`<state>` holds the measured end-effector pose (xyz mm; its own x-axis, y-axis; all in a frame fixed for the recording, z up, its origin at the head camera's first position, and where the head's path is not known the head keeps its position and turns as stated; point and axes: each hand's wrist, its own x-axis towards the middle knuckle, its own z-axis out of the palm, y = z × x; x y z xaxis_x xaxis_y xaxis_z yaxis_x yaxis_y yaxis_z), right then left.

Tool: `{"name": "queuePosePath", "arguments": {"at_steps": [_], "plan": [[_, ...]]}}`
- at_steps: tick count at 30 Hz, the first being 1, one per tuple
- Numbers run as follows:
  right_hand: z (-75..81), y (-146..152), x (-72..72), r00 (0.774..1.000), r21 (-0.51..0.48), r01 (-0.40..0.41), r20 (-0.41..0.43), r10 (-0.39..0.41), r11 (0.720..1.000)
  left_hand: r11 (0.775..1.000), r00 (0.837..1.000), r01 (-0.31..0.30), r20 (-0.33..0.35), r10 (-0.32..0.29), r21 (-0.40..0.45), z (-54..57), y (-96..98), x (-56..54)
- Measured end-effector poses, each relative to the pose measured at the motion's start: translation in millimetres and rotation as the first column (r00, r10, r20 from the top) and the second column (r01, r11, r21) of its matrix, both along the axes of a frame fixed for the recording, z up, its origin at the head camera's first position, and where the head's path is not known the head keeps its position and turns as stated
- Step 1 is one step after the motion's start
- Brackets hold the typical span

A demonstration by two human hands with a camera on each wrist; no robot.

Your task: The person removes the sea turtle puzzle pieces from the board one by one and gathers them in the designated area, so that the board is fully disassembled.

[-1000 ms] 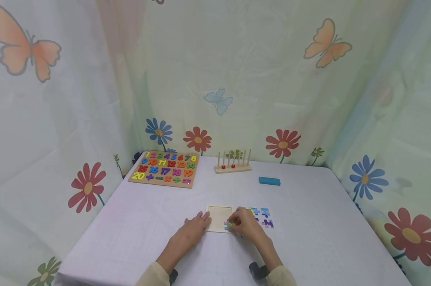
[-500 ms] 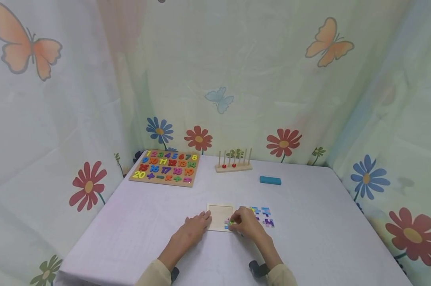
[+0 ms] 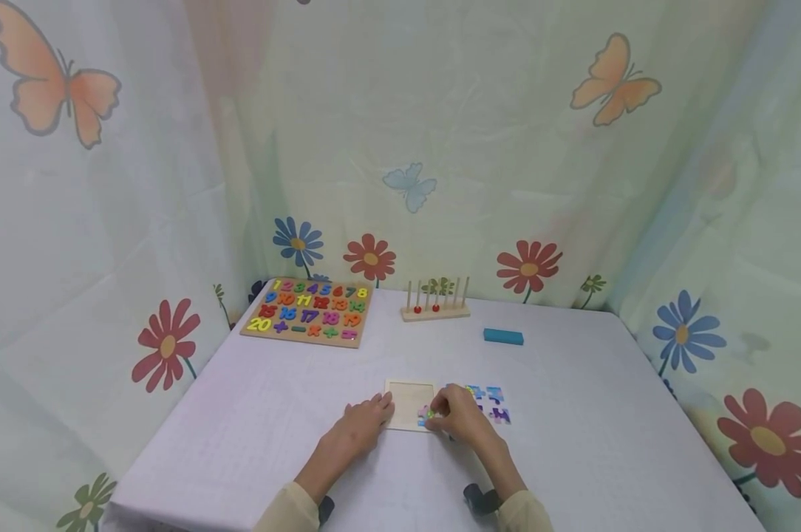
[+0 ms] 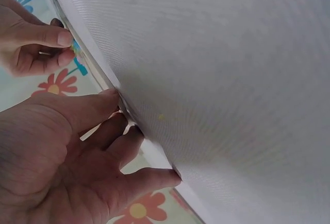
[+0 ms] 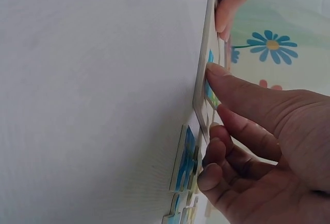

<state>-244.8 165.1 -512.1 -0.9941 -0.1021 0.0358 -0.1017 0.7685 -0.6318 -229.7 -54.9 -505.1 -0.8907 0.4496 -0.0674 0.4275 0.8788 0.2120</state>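
A light wooden puzzle tray (image 3: 406, 396) lies flat near the middle of the white-covered table. My left hand (image 3: 363, 425) rests at its left edge, fingers mostly extended onto the cloth and tray side in the left wrist view. At the tray's lower right corner, my right hand (image 3: 460, 415) pinches a colourful jigsaw piece (image 3: 423, 416) between thumb and index finger. That piece (image 5: 209, 91) shows blue and green in the right wrist view, partly covered by the thumb. Several loose jigsaw pieces (image 3: 499, 415) lie right of the tray, some hidden behind my right hand.
A number board (image 3: 307, 314) with coloured digits stands at the back left. Behind the tray is a wooden peg stand (image 3: 435, 314) with two red beads. A teal block (image 3: 503, 337) lies to its right. Patterned curtains surround the table.
Both hands stay almost in place. The right fingers shift only slightly over the jigsaw piece at the tray's corner; the whole head view has drifted a little.
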Motion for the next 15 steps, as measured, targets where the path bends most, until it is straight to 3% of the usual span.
{"name": "queuePosePath", "arguments": {"at_steps": [10,15], "plan": [[0.8,0.2,2.0,0.999,-0.013,-0.001,-0.039,0.0,1.0,1.0,1.0,0.011,0.017,-0.011,-0.012,-1.4,1.8,-2.3],[0.9,-0.1,1.7,0.998,-0.006,-0.029,-0.061,0.028,1.0,1.0,1.0,-0.011,0.015,0.012,-0.026,-2.0,2.1,-3.0]]}}
